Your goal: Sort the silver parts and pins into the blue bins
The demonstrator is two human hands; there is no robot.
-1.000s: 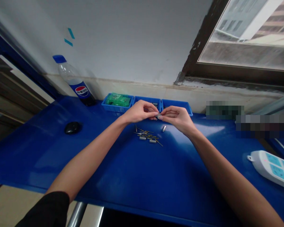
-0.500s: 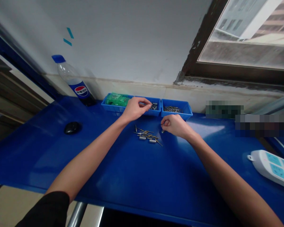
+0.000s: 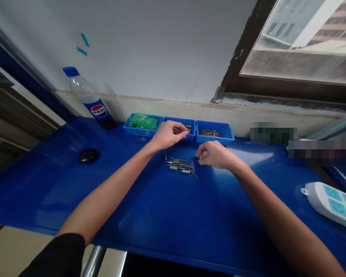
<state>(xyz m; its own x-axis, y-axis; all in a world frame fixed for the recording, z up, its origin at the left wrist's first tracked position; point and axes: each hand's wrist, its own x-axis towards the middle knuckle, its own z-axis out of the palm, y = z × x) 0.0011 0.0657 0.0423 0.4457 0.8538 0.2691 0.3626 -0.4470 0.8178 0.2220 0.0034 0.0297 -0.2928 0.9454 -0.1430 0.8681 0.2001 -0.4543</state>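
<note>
My left hand (image 3: 170, 135) hovers at the front of the middle blue bin (image 3: 179, 120), thumb and forefinger brought together; what is between them, if anything, is too small to make out. Small grey metal blocks (image 3: 189, 128) lie in that bin. To the right, just above the table, my right hand (image 3: 215, 154) is closed on a small grey metal block (image 3: 203, 154). Between and below the hands is a loose pile of thin brass-and-silver pins (image 3: 177, 163). Two grey blocks, one at the left (image 3: 173, 168) and one at the right (image 3: 185, 172), lie against the pile's near side.
A right bin (image 3: 230, 132) holds many thin metal pins; a left bin (image 3: 128, 127) holds a green packet (image 3: 144, 121). On the blue table (image 3: 161, 219) are a cola bottle (image 3: 96, 109), a black mouse (image 3: 88, 156) and a white power strip (image 3: 328, 200). Wall and window stand behind.
My left hand has shifted slightly right and down along the middle bin. My right hand has turned a little, and the grey block in its fingers shows more clearly.
</note>
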